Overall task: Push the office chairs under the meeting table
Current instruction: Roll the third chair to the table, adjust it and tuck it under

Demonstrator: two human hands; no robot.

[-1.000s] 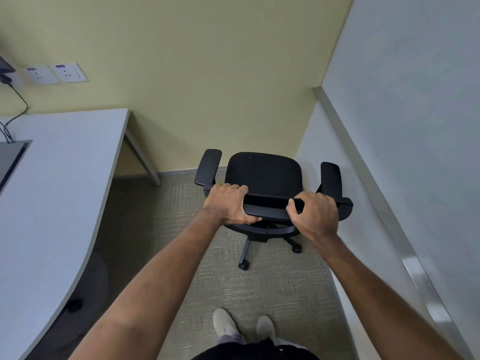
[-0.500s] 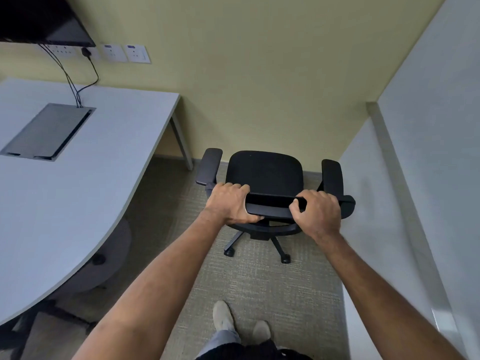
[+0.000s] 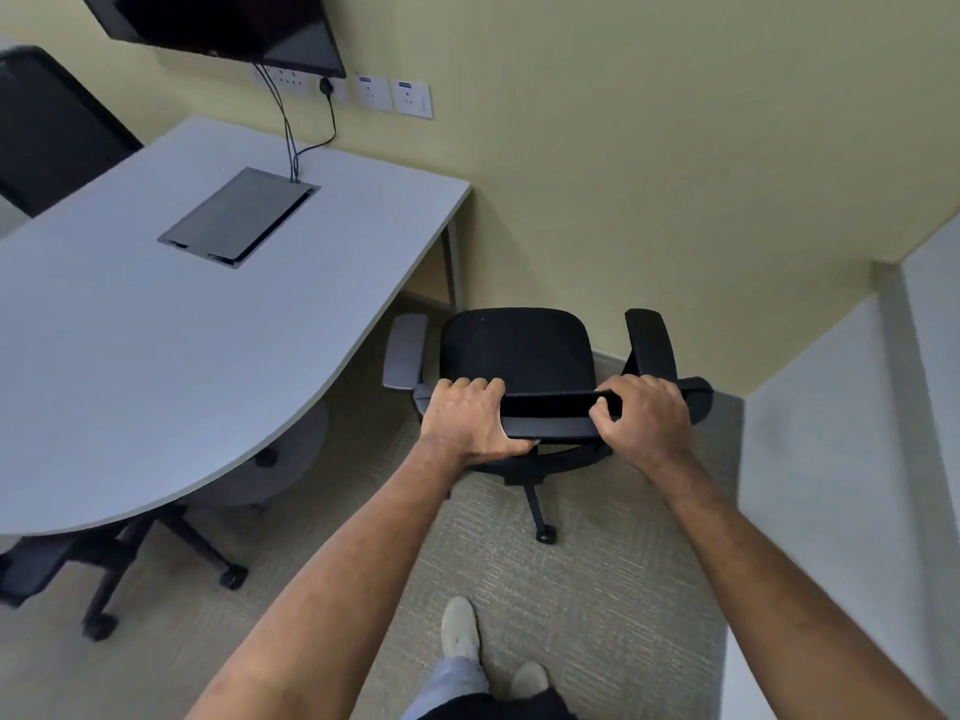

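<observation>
Black office chair (image 3: 517, 350) with padded armrests, upright on castors on the carpet, just beside the table's right edge, seat not under it. Meeting table (image 3: 156, 324): pale grey curved top, grey cable hatch inset. Second black chair (image 3: 119, 558) at lower left, tucked partly beneath the tabletop.

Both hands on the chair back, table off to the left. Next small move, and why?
Probably swivel and roll the chair leftward toward the table edge. Left hand and right hand both grip its backrest top, but the seat faces the wall and sits beside the table, not under it.
</observation>
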